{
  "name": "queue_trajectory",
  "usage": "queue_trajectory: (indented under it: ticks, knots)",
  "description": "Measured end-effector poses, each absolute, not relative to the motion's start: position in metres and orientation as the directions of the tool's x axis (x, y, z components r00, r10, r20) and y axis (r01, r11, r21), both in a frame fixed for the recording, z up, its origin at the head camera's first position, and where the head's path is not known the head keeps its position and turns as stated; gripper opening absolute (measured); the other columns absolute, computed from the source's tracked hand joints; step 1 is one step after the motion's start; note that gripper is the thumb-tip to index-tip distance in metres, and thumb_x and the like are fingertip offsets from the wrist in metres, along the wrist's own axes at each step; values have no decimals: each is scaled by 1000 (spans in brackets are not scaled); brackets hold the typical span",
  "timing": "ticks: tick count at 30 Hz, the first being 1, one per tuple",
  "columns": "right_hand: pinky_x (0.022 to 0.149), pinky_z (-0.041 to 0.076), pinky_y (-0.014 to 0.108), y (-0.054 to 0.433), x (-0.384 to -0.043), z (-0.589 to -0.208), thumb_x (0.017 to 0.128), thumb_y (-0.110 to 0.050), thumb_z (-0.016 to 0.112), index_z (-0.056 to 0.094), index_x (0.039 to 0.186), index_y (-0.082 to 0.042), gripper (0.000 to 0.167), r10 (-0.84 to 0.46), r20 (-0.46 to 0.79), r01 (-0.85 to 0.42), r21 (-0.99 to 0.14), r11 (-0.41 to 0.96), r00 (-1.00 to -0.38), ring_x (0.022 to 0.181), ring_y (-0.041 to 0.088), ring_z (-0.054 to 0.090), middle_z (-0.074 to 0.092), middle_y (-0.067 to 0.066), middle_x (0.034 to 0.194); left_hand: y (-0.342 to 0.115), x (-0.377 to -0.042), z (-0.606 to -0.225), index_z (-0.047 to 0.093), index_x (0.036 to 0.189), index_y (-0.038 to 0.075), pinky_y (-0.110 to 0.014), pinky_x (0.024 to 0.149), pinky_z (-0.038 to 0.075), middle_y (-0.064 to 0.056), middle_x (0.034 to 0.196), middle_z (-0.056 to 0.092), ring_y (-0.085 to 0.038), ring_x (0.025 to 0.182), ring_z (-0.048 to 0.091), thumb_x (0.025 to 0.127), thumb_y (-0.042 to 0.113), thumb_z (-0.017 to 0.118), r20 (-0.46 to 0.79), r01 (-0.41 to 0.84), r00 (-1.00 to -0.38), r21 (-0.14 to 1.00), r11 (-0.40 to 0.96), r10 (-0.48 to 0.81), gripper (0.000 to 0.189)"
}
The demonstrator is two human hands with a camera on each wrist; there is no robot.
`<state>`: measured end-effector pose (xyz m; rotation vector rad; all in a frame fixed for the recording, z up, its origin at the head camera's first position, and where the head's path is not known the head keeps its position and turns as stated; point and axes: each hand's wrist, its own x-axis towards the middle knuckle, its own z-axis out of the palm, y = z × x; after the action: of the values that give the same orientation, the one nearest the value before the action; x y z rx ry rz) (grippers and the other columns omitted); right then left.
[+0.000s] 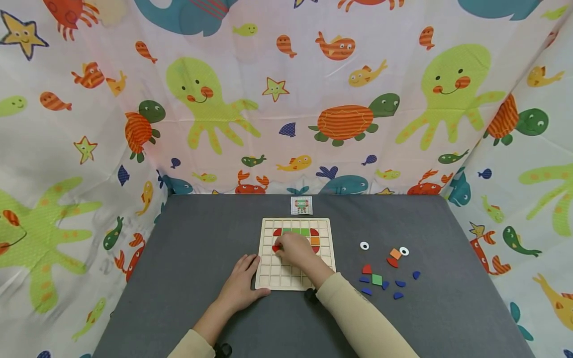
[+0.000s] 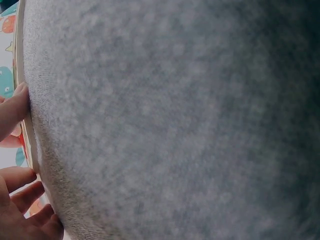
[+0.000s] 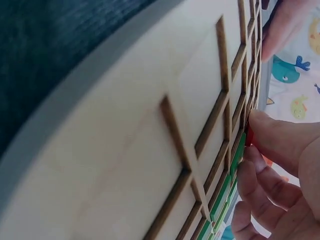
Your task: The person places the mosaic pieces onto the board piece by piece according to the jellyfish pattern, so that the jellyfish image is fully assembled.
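Two hands show on my feed over the grey bench. The left hand lies relaxed, fingers against the left edge of the wooden grid board, thumb by its near left corner. The right hand reaches over the board's left half, and in my right wrist view thumb and fingers pinch a red piece against the grid. Green pieces form a row across the far half, an orange square near the right end. I see a picture card just beyond the board, and white rings and blue pieces scattered to its right.
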<state>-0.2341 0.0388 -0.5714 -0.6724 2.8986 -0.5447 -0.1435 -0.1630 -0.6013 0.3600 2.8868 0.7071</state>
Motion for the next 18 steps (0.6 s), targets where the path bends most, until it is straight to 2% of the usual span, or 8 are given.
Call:
queue_trajectory:
  ticks: [6,11,18]
  knots:
    - [81,55,39,35,-236,-570,88,-27,80,77,108,-18,22,-403,-25,-371,-342,863,-915,95,19,67,70,-1,101,-163,-144,-602,39,156,8,-55,112,39,-12,159,38,-36,152,25,79,51,83,-71,205,-961,472,857,269,99]
    - [79,53,37,33,-236,-566,88,-34,80,76,111,-20,27,-384,-24,-349,-366,863,-923,90,15,66,69,-2,100,-163,-143,-602,38,156,8,-56,112,38,-12,160,38,-36,152,25,79,52,83,-78,206,-959,472,857,274,99]
    - [74,54,35,38,-228,-549,90,-28,78,75,114,-15,27,-405,-9,-351,-478,805,-914,88,17,67,70,1,104,-163,-143,-600,40,156,7,-56,112,39,-13,159,39,-38,151,27,78,51,83,-71,206,-960,476,855,271,99]
